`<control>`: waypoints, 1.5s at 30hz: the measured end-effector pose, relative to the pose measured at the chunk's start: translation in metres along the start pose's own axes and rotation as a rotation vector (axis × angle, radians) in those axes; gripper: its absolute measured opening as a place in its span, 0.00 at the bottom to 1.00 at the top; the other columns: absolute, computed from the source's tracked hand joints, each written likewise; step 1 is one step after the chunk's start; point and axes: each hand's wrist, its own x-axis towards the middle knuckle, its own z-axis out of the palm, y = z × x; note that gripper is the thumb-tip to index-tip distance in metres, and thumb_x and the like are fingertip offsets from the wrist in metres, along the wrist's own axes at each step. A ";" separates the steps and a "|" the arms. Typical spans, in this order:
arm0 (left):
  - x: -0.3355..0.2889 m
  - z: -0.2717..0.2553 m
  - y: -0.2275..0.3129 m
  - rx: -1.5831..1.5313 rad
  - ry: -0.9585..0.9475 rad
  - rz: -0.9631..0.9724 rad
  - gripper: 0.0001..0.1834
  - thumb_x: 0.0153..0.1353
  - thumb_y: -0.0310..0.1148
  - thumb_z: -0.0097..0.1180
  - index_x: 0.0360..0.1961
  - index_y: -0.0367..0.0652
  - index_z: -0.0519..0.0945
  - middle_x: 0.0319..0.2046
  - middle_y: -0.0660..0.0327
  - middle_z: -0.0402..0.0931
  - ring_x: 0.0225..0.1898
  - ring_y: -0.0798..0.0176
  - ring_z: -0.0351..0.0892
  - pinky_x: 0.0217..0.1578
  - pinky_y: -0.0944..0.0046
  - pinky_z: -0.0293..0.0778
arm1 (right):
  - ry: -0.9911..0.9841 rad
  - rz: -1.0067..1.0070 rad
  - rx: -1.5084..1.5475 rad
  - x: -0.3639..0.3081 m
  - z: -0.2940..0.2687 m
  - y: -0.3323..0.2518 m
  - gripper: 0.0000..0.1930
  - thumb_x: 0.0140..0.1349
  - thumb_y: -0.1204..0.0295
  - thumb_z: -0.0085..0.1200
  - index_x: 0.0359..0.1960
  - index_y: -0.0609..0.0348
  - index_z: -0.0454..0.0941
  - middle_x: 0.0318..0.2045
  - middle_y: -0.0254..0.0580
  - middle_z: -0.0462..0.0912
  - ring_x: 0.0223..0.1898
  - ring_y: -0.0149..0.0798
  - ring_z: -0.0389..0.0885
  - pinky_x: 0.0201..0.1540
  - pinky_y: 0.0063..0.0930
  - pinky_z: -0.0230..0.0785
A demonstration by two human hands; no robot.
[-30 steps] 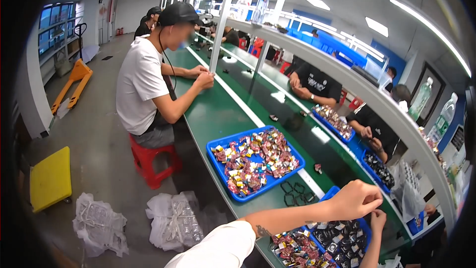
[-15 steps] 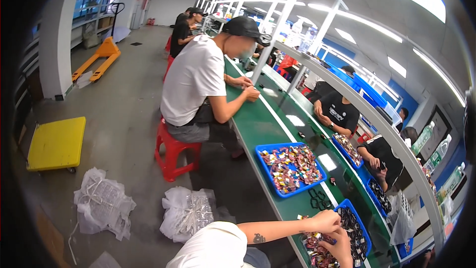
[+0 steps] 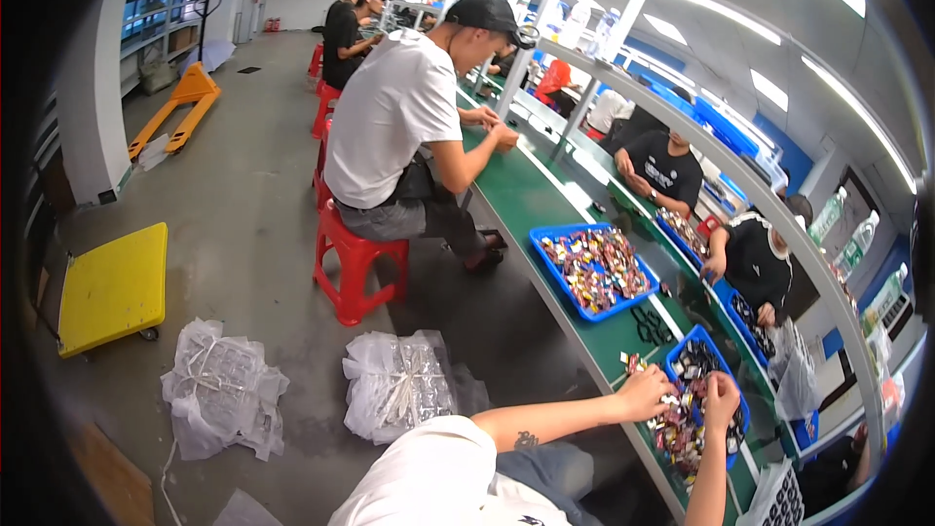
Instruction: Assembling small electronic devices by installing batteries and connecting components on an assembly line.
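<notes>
My left hand (image 3: 645, 394) is at the edge of a loose pile of small reddish, gold and white parts (image 3: 674, 436) on the green bench. Its fingers are curled together, and whatever they hold is too small to make out. Over the near part of a blue tray of black parts (image 3: 699, 358), my right hand (image 3: 721, 399) is raised with the fingertips pinched. Anything in that pinch is hidden. A short gap separates the two hands. Several thin black ring-like pieces (image 3: 653, 325) lie on the bench just beyond the tray.
Farther along the bench is a blue tray (image 3: 635, 304) filled with small parts. A co-worker in a white shirt (image 3: 385, 127) sits on a red stool (image 3: 365, 263) to the left. Other people work across the line. Wrapped bundles (image 3: 399, 380) and a yellow cart (image 3: 112, 287) stand on the floor.
My hands were together above the pile and have moved apart, the right one over the tray of black parts. The head view has shifted. A co-worker opposite has lowered their hands toward a tray.
</notes>
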 end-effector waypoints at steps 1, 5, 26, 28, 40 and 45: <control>-0.001 0.003 0.000 -0.001 0.047 0.021 0.16 0.46 0.37 0.61 0.38 0.46 0.81 0.36 0.57 0.74 0.45 0.52 0.68 0.46 0.54 0.69 | 0.046 -0.058 -0.053 0.001 -0.003 0.005 0.07 0.63 0.75 0.50 0.35 0.67 0.79 0.25 0.37 0.81 0.26 0.26 0.78 0.29 0.20 0.70; -0.003 0.009 0.003 0.051 0.050 -0.017 0.16 0.47 0.33 0.60 0.40 0.42 0.79 0.42 0.56 0.72 0.49 0.52 0.67 0.48 0.53 0.69 | 0.161 -0.106 -0.051 -0.002 -0.008 0.019 0.09 0.64 0.72 0.50 0.37 0.65 0.78 0.29 0.37 0.81 0.30 0.26 0.77 0.33 0.20 0.69; -0.006 -0.048 0.123 -0.474 -0.019 -0.102 0.13 0.52 0.23 0.62 0.40 0.36 0.80 0.33 0.57 0.80 0.33 0.65 0.82 0.36 0.67 0.77 | 0.142 0.106 0.858 -0.122 -0.033 -0.078 0.09 0.65 0.74 0.48 0.44 0.65 0.67 0.33 0.45 0.79 0.34 0.36 0.81 0.38 0.28 0.79; -0.022 -0.054 0.134 -0.522 -0.092 -0.145 0.09 0.51 0.21 0.61 0.35 0.36 0.82 0.31 0.56 0.81 0.33 0.64 0.83 0.35 0.67 0.77 | 0.059 0.064 0.826 -0.145 -0.041 -0.074 0.08 0.64 0.77 0.48 0.43 0.66 0.68 0.32 0.46 0.78 0.34 0.37 0.81 0.37 0.30 0.80; -0.068 -0.041 0.129 -0.449 -0.393 -0.458 0.05 0.53 0.23 0.62 0.32 0.37 0.84 0.32 0.55 0.83 0.34 0.63 0.82 0.36 0.67 0.76 | -0.317 0.232 0.928 -0.188 -0.045 -0.021 0.15 0.53 0.83 0.60 0.43 0.70 0.73 0.37 0.46 0.81 0.39 0.34 0.83 0.43 0.25 0.78; -0.061 -0.031 0.129 -0.446 -0.375 -0.394 0.05 0.51 0.22 0.63 0.31 0.36 0.83 0.32 0.56 0.82 0.31 0.61 0.81 0.34 0.66 0.75 | -0.348 0.132 0.752 -0.177 -0.048 -0.010 0.12 0.51 0.83 0.61 0.38 0.67 0.78 0.34 0.43 0.82 0.33 0.30 0.82 0.35 0.21 0.76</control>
